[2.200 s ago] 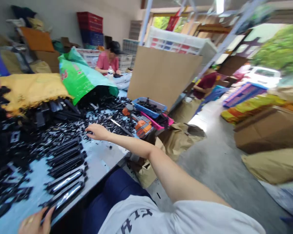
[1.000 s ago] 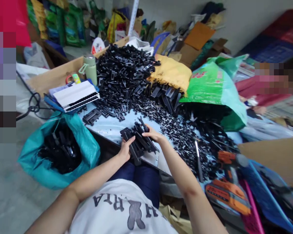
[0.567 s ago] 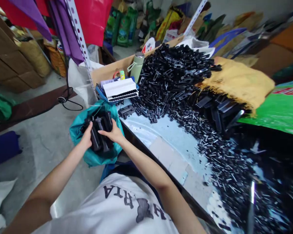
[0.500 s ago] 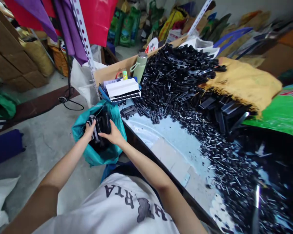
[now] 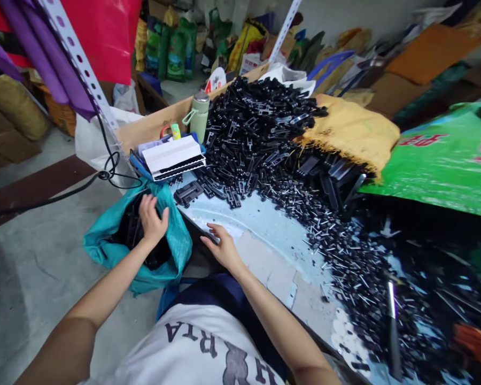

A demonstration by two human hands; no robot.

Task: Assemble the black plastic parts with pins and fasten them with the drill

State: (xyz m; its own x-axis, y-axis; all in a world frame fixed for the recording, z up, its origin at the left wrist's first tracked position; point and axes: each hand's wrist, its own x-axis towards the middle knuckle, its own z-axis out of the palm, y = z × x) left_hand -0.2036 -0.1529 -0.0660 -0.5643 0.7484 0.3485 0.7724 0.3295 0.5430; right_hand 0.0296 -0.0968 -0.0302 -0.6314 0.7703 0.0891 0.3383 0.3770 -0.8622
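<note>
Left of centre, the teal bag (image 5: 179,235) points mouth-up, long axis indistinct; our left hand (image 5: 153,222) and right hand (image 5: 223,247) are spread.

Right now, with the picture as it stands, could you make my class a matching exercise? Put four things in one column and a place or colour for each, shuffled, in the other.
Column one
1. left hand
2. flask
3. frayed sack
4. right hand

Column two
A. yellow
B. at the opening of the teal bag
C. by the near edge of the table
D. pale green

Right pairs: 1-B, 2-D, 3-A, 4-C
</note>
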